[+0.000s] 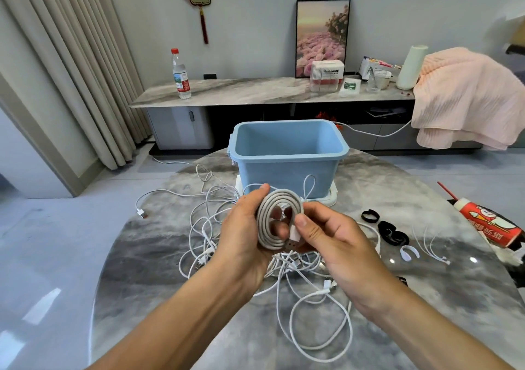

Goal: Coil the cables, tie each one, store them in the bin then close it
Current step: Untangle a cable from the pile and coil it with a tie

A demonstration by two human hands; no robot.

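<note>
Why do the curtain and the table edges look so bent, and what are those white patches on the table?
Head view: the wide-angle lens bows the curtain and stretches the corners; the bright patches on the glossy table are reflected light; the hands and coiled cable stay fairly sharp, the far right edge smears.

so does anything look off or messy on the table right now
Mostly the loose white cables: they sprawl in a tangle across the table in front of the open blue bin, uncoiled and untied. The coiled cable held in both hands has no tie yet; black ties lie unused at right.
</note>
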